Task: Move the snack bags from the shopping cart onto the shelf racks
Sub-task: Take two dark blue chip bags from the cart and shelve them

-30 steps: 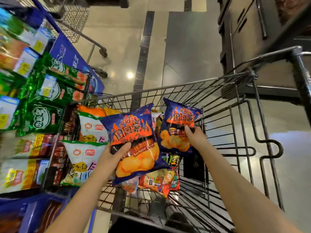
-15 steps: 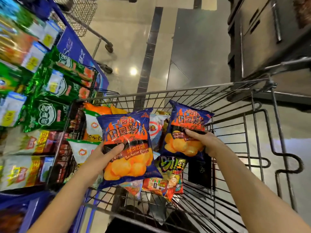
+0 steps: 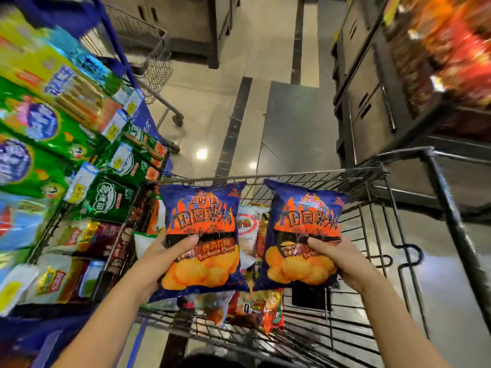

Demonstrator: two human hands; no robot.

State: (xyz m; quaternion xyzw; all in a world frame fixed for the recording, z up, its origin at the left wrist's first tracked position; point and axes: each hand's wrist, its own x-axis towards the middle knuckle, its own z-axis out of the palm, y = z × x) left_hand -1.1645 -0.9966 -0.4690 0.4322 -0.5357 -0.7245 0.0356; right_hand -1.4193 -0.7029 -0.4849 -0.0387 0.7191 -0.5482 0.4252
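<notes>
Holding the left barbecue chip bag [image 3: 202, 229] in my left hand [image 3: 162, 258] and the right barbecue chip bag [image 3: 303, 235] in my right hand [image 3: 342, 261], each grip curled round a bag's lower half above the shopping cart [image 3: 366, 170], I judge slick foil could slip or crush. Shelf racks [image 3: 50, 229] at left look packed, crowding any slot; other snack bags [image 3: 248, 227] lie beneath.

Glossy plastic-film chip bags [image 3: 202, 235], dark metal wire shopping cart [image 3: 377, 235], polished reflective tiled floor [image 3: 239, 107], shiny green wrappers [image 3: 111, 197]

Two blue chip bags [image 3: 199, 208] above cart [image 3: 305, 176]
</notes>
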